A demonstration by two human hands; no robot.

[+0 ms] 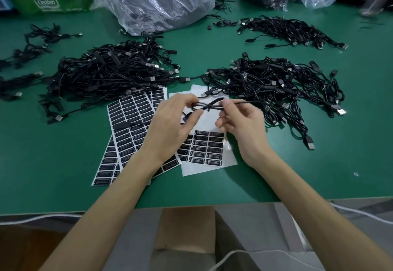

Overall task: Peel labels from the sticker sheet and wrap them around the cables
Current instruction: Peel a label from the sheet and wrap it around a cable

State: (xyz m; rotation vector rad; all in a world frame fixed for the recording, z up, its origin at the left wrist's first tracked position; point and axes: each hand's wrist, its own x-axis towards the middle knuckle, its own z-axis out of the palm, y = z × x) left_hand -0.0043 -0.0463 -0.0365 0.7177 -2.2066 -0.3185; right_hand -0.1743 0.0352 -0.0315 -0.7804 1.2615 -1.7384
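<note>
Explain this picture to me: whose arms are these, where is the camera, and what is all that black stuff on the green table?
There is no machine here: these are a person's two bare arms. The single picture comes from a camera worn on the person's head, looking forward and down. The left hand and right hand each pinch the same thin black cable, which is looped between them above the table. The black heaps are cable piles, one at the left and one at the right, and many of the cables end in USB plugs. Under the hands lie label sheets. The upper part of the white sheet is already bare. Clear plastic bags sit at the far edge.
</note>
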